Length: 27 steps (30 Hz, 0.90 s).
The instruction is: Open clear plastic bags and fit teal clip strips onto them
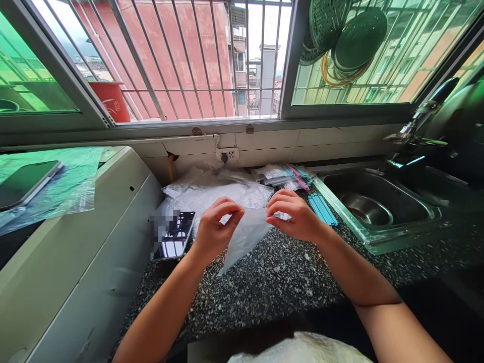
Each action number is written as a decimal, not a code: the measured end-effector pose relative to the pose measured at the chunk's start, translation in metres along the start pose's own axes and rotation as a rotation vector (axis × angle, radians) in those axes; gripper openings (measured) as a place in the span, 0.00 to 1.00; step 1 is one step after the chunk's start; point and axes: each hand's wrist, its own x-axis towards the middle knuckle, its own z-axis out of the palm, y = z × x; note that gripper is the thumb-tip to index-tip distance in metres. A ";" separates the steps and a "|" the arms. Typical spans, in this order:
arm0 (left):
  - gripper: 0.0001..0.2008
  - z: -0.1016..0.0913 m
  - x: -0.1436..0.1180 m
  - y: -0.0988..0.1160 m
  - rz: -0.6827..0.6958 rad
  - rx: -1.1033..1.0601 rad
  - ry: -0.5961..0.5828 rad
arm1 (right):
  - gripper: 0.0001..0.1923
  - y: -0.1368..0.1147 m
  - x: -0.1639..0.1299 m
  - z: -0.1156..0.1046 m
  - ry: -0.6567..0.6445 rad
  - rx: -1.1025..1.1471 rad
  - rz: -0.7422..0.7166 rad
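Between my two hands a translucent plastic bag [247,234] is stretched above the speckled stone counter [280,282], its pointed lower corner hanging toward the left. My left hand [217,224] pinches the bag's upper left edge between thumb and fingers. On the opposite upper edge, my right hand [291,214] has a similar pinch. Behind the hands lies a heap of clear plastic bags [215,189]. A row of light-blue strips [322,208] rests to the right of my right hand. Left of my left hand lies a phone [176,234], partly blurred out.
A metal sink [378,191] with a steel bowl [366,209] and a faucet [412,123] is at the right. Pink and blue strips [297,176] lie among packets at the back. A pale appliance [91,242] bounds the left, with another phone [28,182] on top. A socket [227,154] is on the wall.
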 end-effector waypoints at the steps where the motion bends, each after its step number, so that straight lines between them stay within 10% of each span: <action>1: 0.06 -0.001 0.000 0.000 0.004 -0.005 0.004 | 0.06 0.000 0.000 -0.001 0.008 0.007 0.001; 27: 0.06 -0.010 0.003 -0.008 -0.026 -0.152 0.070 | 0.07 0.005 -0.001 0.003 0.066 -0.031 0.010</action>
